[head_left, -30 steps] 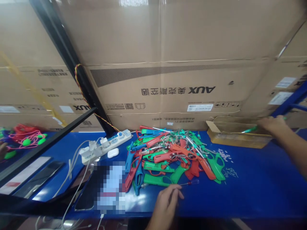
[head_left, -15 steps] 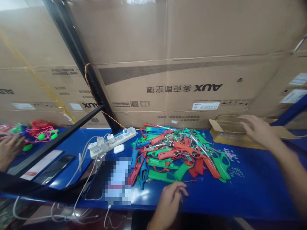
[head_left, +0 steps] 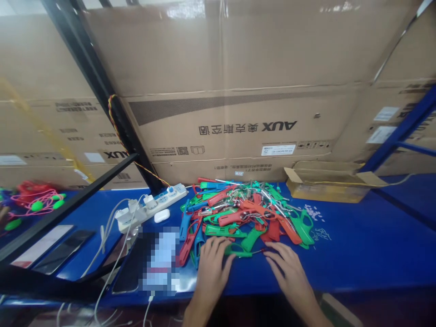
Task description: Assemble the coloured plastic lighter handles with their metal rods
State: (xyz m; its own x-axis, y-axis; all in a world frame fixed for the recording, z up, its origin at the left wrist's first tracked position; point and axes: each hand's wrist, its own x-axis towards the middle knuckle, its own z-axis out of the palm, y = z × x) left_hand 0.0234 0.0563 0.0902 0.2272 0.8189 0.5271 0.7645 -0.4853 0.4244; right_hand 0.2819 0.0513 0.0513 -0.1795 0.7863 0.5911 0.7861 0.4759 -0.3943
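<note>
My left hand (head_left: 213, 259) is at the front left of a heap of lighter parts (head_left: 238, 204), its fingers and thumb around a green lighter handle (head_left: 243, 253). My fingers hide much of that piece. My right hand (head_left: 284, 263) is at the front of the heap, fingertips around the handle end of a screwdriver (head_left: 258, 251). The screwdriver's thin shaft and red collar show; its handle is mostly covered. Red, green and blue gun-shaped casings lie tangled with metal tubes and wires.
An open cardboard box (head_left: 327, 193) stands behind right. Small pale bits (head_left: 313, 212) and thin pins (head_left: 322, 234) lie right of the heap. On the left are a power strip (head_left: 170, 196), a white earbud case (head_left: 161, 215), a phone (head_left: 136, 263) and cables. Large cartons (head_left: 218, 59) stand behind.
My right hand has come from the cardboard box to the screwdriver. My left hand has moved left and forward onto the green lighter handle. The view has shifted to the right.
</note>
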